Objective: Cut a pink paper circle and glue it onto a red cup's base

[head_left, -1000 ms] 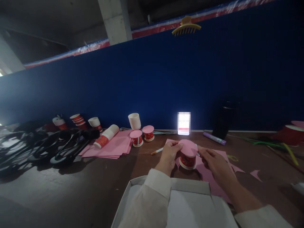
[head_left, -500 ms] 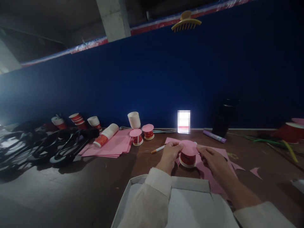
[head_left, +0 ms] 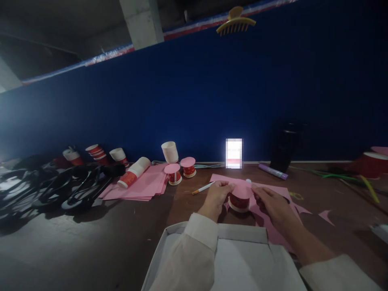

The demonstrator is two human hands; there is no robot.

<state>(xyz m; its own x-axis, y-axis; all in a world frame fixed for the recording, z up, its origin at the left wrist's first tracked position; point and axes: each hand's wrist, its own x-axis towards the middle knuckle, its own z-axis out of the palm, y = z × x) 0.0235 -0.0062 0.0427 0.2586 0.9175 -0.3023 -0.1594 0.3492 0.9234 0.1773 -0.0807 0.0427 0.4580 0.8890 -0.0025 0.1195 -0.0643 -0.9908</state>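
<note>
A pink paper disc (head_left: pixel 241 188) lies on top of a short red paper cup piece (head_left: pixel 239 203) with a white rim, standing on the table. My left hand (head_left: pixel 216 198) pinches the disc's left edge between thumb and fingers. At the opposite edge, my right hand (head_left: pixel 271 204) grips the disc with its fingertips. Beneath and beside the hands spreads a cut pink paper sheet (head_left: pixel 269 226). Just behind the disc a small white cap (head_left: pixel 248 181) peeks out; what it belongs to is hidden.
Two similar disc-topped cup pieces (head_left: pixel 173 174) stand to the left, before a white cup (head_left: pixel 169 152). A pencil-like stick (head_left: pixel 202 188), a purple marker (head_left: pixel 273 171) and a dark bottle (head_left: pixel 286 147) lie around. An open white box (head_left: pixel 245 262) is under my forearms. Black headset-like gear (head_left: pixel 81 190) fills the left.
The view has shifted slightly. Both hands stay at the disc's edges, and the disc sits a little flatter or lower on the cup piece.
</note>
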